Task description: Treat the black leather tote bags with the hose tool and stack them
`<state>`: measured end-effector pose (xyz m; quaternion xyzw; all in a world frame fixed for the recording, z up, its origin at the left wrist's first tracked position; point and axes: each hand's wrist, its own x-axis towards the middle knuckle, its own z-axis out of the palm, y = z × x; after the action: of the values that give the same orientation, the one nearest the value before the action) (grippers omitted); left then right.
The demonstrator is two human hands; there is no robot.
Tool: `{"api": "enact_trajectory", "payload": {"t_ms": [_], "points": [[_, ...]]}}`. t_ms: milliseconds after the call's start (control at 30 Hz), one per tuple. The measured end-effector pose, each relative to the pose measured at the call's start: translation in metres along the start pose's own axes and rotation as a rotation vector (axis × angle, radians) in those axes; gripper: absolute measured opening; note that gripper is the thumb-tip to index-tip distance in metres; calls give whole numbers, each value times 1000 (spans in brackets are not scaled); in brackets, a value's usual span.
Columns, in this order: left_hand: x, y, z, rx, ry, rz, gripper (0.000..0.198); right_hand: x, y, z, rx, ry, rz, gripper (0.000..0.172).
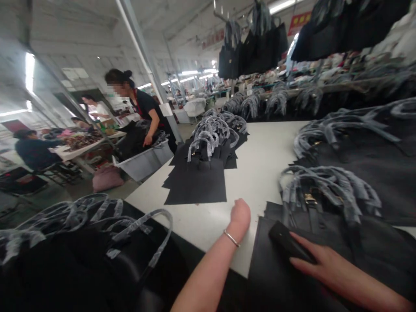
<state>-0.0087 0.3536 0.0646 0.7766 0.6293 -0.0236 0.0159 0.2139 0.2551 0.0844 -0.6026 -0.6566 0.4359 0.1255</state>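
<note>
My left hand [241,216], with a silver bangle at the wrist, is curled over the white table [260,160]; its fingers are bunched and whatever they may hold is hidden. On the right, my right hand [313,258] grips a dark, block-like object [289,242] between thumb and fingers, over a flat black bag [269,260]. Grey-wrapped handles [328,186] and a gold-coloured clasp [311,199] lie just beyond it. Ahead of my left hand is a fanned stack of black bags [198,182] with wrapped handles.
More black bags [81,260] cover the near left, and others [373,160] are piled at the right. Beyond the table's left edge a person [146,104] bends over a grey bin [143,162]. Black bags [264,47] hang overhead.
</note>
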Motion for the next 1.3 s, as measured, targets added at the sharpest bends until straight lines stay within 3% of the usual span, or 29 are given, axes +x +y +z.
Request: {"api": "enact_trajectory", "payload": {"t_ms": [67, 133, 200, 300, 400, 600, 800, 933, 1067, 1167, 1300], "points": [[-3, -15, -2, -44, 25, -48, 31, -6, -14, -2, 33, -43, 49, 77], [-21, -20, 0, -100, 48, -50, 26, -9, -23, -5, 52, -96, 85, 80], [-50, -13, 10, -218, 87, 47, 21, -8, -25, -8, 71, -144, 108, 81], [-91, 7, 32, -498, 205, 307, 11, 2, -26, -12, 117, -189, 139, 79], [-109, 22, 49, -554, 282, 350, 9, 20, -35, -14, 220, -249, 209, 76], [-106, 22, 55, -524, 328, 322, 9, 51, -66, -19, 358, -342, 254, 55], [-106, 24, 57, -529, 321, 320, 7, 50, -62, -29, 343, -336, 352, 50], [-105, 24, 58, -507, 315, 340, 8, 64, -66, -24, 383, -370, 310, 47], [-105, 23, 58, -494, 306, 350, 9, 79, -72, -26, 340, -180, 218, 45], [-108, 24, 59, -502, 295, 341, 10, 71, -69, -41, 317, -66, 220, 44], [-111, 30, 60, -539, 273, 299, 9, 50, -60, -56, 275, -185, 301, 44]]}}
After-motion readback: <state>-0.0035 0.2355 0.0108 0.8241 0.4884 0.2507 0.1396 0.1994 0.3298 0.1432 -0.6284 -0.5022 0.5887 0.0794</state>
